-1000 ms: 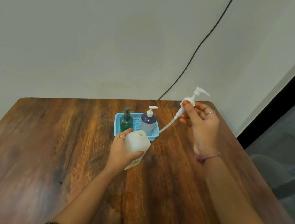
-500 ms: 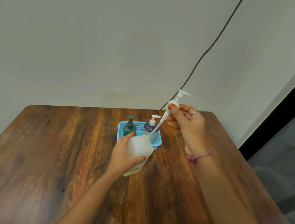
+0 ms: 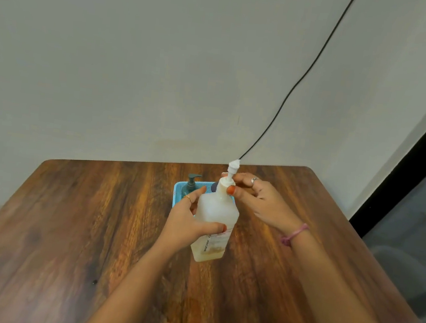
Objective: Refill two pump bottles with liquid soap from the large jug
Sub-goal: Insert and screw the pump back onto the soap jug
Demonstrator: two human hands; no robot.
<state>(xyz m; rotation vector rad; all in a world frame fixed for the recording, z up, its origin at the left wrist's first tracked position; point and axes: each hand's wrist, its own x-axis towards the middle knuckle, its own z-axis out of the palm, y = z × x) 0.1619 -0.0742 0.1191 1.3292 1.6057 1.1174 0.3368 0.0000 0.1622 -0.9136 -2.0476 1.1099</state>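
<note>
1 jug (image 3: pixel 215 222) upright on table (image 3: pixel 66 224), mid, just in front of 1 blue basket (image 3: pixel 178 189). L hand (image 3: pixel 188 225) wraps jug body, thumb across front. R hand (image 3: pixel 257 201) pinches collar of 1 white pump (image 3: pixel 233 169) seated on jug neck. 2 small bottles in basket: green one (image 3: pixel 192 183) visible, 2nd mostly hidden behind jug. 1 black cable (image 3: pixel 294 91) on wall.

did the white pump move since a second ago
Yes. The pump was held up to the right of the blue basket; it now sits in the neck of the jug, in front of the basket.
</note>
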